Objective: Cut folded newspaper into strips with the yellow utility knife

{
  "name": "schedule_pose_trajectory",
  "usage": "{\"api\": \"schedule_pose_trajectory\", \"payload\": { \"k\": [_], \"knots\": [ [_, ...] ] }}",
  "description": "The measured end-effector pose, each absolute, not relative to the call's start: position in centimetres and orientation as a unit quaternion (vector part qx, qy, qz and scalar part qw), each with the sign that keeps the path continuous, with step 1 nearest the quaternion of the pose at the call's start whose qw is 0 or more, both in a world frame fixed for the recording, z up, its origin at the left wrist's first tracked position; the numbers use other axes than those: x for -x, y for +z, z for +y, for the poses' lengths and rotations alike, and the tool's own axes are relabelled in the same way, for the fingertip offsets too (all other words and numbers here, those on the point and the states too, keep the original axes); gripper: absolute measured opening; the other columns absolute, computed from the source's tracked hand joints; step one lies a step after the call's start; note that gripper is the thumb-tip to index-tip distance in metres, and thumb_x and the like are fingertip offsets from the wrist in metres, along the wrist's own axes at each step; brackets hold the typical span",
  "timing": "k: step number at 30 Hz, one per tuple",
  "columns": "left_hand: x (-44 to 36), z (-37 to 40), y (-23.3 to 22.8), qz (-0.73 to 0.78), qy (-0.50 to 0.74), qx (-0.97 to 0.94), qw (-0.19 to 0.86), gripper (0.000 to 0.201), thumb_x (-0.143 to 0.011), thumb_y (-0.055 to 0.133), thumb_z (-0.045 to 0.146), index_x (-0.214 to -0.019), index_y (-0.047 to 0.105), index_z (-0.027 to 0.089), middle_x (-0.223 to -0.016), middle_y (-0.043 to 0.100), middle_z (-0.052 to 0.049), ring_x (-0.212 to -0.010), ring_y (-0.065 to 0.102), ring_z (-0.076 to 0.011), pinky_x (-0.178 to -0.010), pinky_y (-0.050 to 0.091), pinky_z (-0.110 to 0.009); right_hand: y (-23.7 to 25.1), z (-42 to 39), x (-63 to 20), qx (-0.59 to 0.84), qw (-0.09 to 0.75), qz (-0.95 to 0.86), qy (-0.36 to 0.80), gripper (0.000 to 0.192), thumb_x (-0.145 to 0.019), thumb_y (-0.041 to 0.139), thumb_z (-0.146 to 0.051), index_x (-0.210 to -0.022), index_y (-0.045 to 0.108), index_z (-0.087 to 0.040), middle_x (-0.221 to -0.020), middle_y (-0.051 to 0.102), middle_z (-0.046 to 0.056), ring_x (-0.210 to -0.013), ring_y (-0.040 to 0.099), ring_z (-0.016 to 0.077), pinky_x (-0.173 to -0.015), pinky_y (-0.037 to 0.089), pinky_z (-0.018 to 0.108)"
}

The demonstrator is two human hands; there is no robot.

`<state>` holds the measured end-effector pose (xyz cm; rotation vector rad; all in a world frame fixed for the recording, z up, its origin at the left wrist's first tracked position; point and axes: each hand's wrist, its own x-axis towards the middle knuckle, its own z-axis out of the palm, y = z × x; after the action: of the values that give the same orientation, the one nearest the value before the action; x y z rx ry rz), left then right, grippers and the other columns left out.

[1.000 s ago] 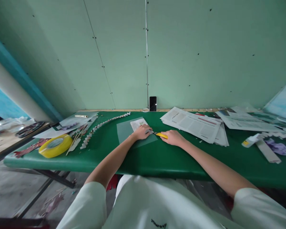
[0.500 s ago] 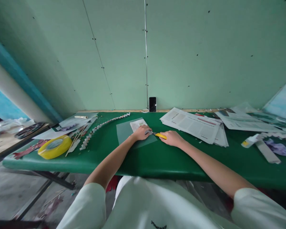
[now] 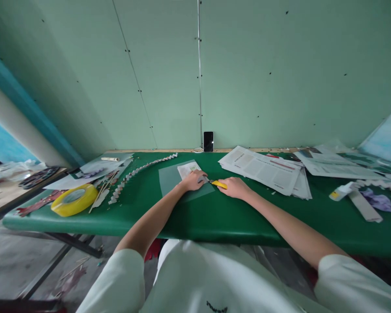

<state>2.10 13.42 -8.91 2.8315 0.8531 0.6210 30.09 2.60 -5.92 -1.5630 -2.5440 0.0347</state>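
The table wears a smooth green covering with a faint sheen, and on it lies a frosted, translucent plastic sheet under a printed paper scrap. The knife has a glossy yellow plastic handle (its blade looks metallic). At nine o'clock sits a shiny yellow tape roll; at two o'clock, matt newsprint.

white short-sleeved top, small dark lettering on the chest.

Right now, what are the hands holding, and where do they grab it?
The right hand holds a yellow utility knife by its handle's rear end. The left hand grips nothing; it presses flat on the paper over the cutting mat.
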Motion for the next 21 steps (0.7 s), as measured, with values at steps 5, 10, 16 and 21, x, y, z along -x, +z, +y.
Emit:
{"api": "schedule_pose_trajectory", "payload": {
  "k": [5,10,16,21],
  "knots": [
    [-2.1,13.49,-9.01,0.277,0.21,-0.936,0.061,0.035,-0.098,0.062,0.025,-0.131,0.073,0.022,-0.133,0.078,-0.011,-0.129,0.07,-0.031,-0.118,0.051,-0.047,-6.13,2.63,-30.14,0.519,0.089,-0.85,0.012,0.047,-0.11,0.053,-0.049,-0.146,0.076,-0.031,-0.115,0.086,0.008,-0.097,0.081,0.028,-0.077,0.059,0.032],
    [-2.11,13.56,-9.11,0.28,0.206,-0.936,0.057,0.035,-0.098,0.062,0.025,-0.132,0.073,0.024,-0.134,0.078,-0.011,-0.129,0.07,-0.031,-0.118,0.051,-0.048,-6.32,2.88,-30.18,0.517,0.091,-0.851,0.009,0.047,-0.109,0.054,-0.049,-0.145,0.078,-0.029,-0.114,0.086,0.009,-0.096,0.081,0.0284,-0.077,0.06,0.032],
    [-2.08,13.45,-8.95,0.286,0.2,-0.935,0.058,0.033,-0.099,0.064,0.025,-0.131,0.073,0.023,-0.134,0.077,-0.01,-0.131,0.069,-0.0307,-0.119,0.05,-0.046,-6.31,2.88,-30.26,0.515,0.091,-0.853,0.016,0.047,-0.11,0.054,-0.049,-0.146,0.076,-0.029,-0.112,0.086,0.008,-0.094,0.081,0.027,-0.072,0.058,0.03],
    [-2.1,13.39,-8.89,0.286,0.201,-0.935,0.056,0.034,-0.098,0.064,0.024,-0.131,0.073,0.023,-0.134,0.078,-0.01,-0.129,0.069,-0.0309,-0.119,0.05,-0.047,-6.17,2.97,-30.04,0.516,0.089,-0.852,0.013,0.047,-0.109,0.055,-0.047,-0.145,0.077,-0.027,-0.113,0.086,0.009,-0.095,0.08,0.0273,-0.073,0.058,0.03]
  ]
}}
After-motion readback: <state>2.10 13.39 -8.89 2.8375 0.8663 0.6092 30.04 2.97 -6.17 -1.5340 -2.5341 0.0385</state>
